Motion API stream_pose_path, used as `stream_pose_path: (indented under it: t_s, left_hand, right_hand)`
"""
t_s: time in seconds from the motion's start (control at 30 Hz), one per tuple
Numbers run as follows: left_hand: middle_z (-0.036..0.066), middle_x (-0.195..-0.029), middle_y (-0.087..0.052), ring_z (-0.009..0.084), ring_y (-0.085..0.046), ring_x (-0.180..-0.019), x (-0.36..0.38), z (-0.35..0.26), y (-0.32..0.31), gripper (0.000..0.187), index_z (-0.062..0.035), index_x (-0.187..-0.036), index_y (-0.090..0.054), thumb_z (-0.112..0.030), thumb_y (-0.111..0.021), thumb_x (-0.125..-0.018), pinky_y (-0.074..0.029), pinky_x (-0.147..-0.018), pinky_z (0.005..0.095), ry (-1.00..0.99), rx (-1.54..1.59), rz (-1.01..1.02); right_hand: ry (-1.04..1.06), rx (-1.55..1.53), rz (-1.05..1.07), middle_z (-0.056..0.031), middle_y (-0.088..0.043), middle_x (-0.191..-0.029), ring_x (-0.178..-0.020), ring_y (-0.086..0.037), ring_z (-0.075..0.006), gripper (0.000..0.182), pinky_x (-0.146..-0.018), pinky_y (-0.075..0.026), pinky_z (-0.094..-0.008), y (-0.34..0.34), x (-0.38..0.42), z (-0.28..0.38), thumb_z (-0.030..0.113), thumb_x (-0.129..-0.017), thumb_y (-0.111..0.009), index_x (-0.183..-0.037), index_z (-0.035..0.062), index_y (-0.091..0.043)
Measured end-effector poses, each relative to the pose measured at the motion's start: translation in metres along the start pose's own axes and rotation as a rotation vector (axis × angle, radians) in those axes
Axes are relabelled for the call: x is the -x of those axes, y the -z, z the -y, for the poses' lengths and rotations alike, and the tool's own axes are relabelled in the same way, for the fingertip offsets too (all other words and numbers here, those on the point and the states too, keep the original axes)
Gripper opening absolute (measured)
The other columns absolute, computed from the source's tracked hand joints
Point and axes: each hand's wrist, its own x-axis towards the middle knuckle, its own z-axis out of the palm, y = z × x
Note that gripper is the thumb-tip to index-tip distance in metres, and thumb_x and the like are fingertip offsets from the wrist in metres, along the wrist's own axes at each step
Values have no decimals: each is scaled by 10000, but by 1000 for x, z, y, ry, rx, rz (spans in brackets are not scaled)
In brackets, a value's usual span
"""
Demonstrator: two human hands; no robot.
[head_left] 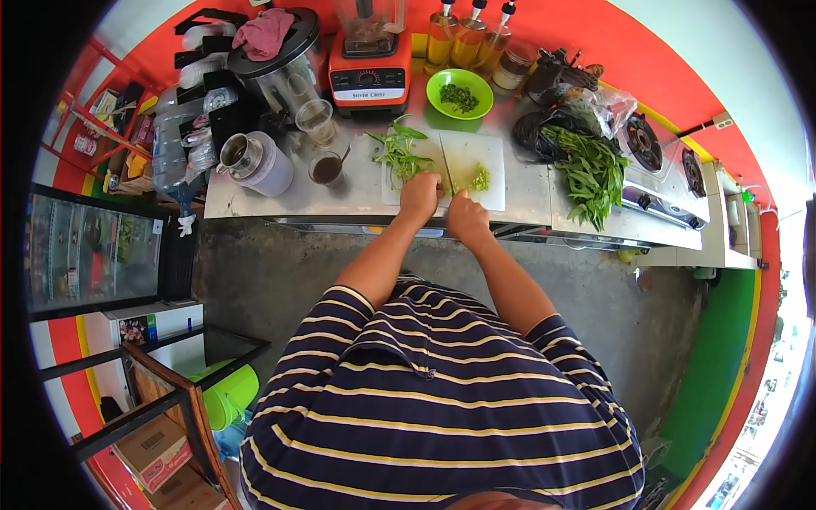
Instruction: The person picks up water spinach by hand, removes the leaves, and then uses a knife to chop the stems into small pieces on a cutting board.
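On the white cutting board (489, 154) lie long green leafy stems (396, 155) at the left and a small heap of chopped green pieces (479, 178) at the right. My right hand (468, 216) is closed around the handle of a knife (447, 163), whose blade points away from me over the board. Beside it on the left, my left hand (422, 194) is closed on the near ends of the green stems, close to the blade. Its fingertips are partly hidden. Behind the board stands a lime green bowl (483, 93) with chopped greens inside.
Left of the board are a cup of dark liquid (327, 171), a clear cup (317, 121) and a metal-topped container (259, 166). A red blender (368, 75) and oil bottles (441, 38) stand behind. At right are leafy greens (590, 174) and a gas stove (667, 183).
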Motion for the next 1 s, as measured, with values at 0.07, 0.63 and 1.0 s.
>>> stream_pose_path:
  t_s: [0.07, 0.63, 1.0]
  left_hand:
    - [154, -921, -674, 368, -666, -890, 0, -3, 2, 133, -42, -828, -682, -102, -778, -759, -523, -759, 476, 55, -34, -2]
    - [178, -878, -678, 371, -678, -840, -1, 7, 1, 204, -20, -776, -685, -104, -847, -686, -537, -735, 464, 80, 65, -23]
    - [162, -807, -663, 351, -659, -797, 0, 14, -4, 181, -19, -757, -674, -108, -824, -708, -520, -716, 450, 14, 114, -106]
  right_hand:
    - [-10, 4, -5, -252, -719, -1048, -1012, -715, -399, 267, -864, -577, -472, -3, -1, 0, 129, -919, -580, -1124, -24, -503]
    - [9, -26, 55, -263, -709, -1059, -1020, -709, -409, 328, -874, -571, -474, 9, -17, 3, 110, -881, -625, -1138, -34, -479]
    - [44, 1, 46, -260, -713, -1047, -994, -711, -423, 330, -850, -578, -477, 7, -17, 0, 128, -910, -585, -1169, -39, -470]
